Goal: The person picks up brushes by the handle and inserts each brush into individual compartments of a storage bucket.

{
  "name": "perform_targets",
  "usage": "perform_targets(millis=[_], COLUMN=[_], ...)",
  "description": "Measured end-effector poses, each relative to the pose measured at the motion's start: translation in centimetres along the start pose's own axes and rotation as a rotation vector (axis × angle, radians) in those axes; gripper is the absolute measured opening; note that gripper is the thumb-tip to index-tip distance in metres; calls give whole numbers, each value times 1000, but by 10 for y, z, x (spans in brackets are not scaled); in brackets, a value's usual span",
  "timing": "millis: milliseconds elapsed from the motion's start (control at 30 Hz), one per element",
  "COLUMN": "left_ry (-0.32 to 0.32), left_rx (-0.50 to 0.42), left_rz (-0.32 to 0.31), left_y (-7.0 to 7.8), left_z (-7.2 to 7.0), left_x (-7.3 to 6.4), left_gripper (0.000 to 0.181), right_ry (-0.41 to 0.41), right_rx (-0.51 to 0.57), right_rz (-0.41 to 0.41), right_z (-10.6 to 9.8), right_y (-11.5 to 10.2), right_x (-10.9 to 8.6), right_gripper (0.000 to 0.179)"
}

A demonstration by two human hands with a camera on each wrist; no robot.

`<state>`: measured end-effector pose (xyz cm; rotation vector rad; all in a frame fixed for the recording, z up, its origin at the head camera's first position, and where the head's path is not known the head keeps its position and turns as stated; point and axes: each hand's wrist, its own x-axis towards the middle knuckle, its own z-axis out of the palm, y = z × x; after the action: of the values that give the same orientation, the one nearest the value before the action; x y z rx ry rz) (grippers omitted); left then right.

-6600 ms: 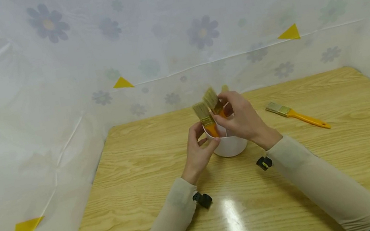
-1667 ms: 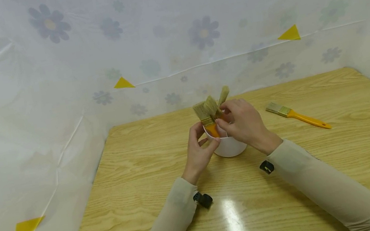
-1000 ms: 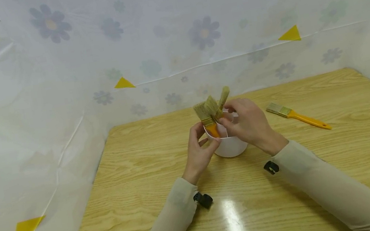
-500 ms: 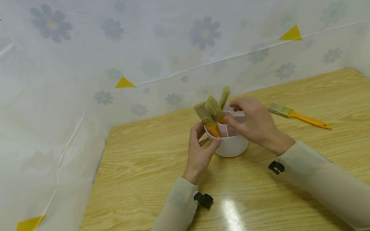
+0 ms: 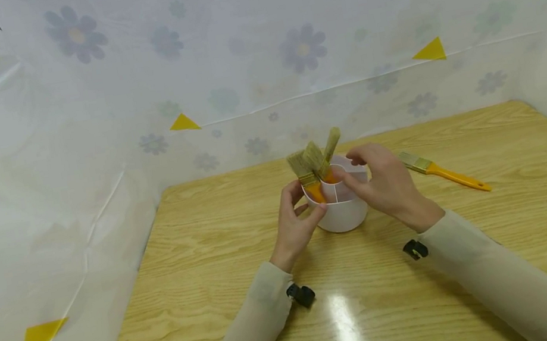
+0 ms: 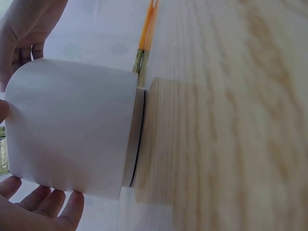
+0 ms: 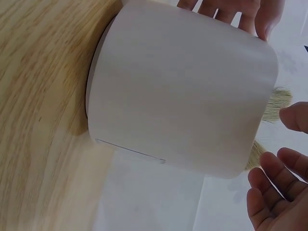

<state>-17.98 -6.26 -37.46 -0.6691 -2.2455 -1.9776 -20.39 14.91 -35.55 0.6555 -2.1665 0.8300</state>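
A white round holder (image 5: 342, 217) with inner compartments stands upright on the table. My left hand (image 5: 292, 227) grips its left side, fingers spread around the wall, as the left wrist view of the holder (image 6: 72, 125) also shows. Three paintbrushes stand in it, bristles up: one (image 5: 314, 191) at the left by my left hand, and a middle brush (image 5: 312, 155) and a back brush (image 5: 332, 144) leaning apart. My right hand (image 5: 390, 187) hovers at the right rim, holding nothing; in the right wrist view its relaxed fingers (image 7: 274, 178) are apart from the holder.
Another paintbrush (image 5: 442, 172) with an orange handle lies flat on the wooden table (image 5: 205, 278), right of the holder. A flowered plastic sheet (image 5: 232, 51) hangs behind the table, and plain sheeting (image 5: 45, 233) lines the left side.
Earlier my right hand held the middle brush over the holder and lowered it in. It has since let go and drawn back to the right. My left hand has stayed put.
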Motion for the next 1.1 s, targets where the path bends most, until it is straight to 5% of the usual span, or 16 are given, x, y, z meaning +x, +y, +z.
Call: perform_targets(millis=[1100], left_ry=[-1], left_rx=[3], left_rz=[3], left_y=[-1], left_z=[0], left_x=[0], left_gripper=[63], right_ry=[20], right_rx=[-25], right_rz=[39], right_z=[-23], right_y=[15], right_x=[-11], right_gripper=[32])
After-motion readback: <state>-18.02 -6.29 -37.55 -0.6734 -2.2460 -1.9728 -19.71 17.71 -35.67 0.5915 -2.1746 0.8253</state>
